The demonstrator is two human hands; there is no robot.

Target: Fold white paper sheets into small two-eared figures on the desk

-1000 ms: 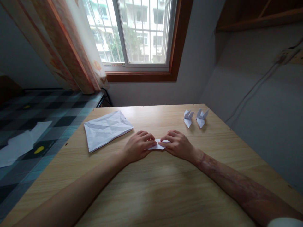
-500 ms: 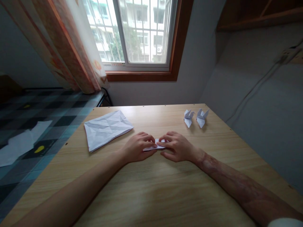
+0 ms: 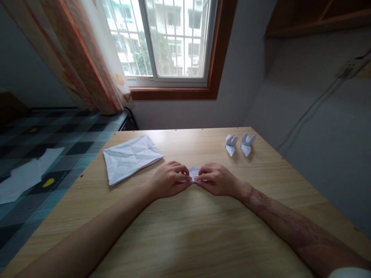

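Note:
Between my hands, near the middle of the table, is a small piece of folded white paper (image 3: 194,172). My left hand (image 3: 171,179) pinches its left side between thumb and fingers. At the right side my right hand (image 3: 216,179) grips it the same way, thumb low along the near edge. A pale flap of the paper stands out beyond the fingertips, while both ends are mostly covered by my fingers. Two folded paper cranes (image 3: 231,144) sit to the far right on the tabletop.
Creased white sheets (image 3: 131,158) lie left of my hands on the wooden table (image 3: 185,235). Beyond the table's left edge, more white paper (image 3: 29,175) rests on a checked bedspread (image 3: 81,131). A window (image 3: 176,42) and curtain (image 3: 87,58) are behind.
My right thumb has come up against the paper's near edge, and the right fingers have shifted slightly right. More of the paper's far flap shows. My left hand has barely moved.

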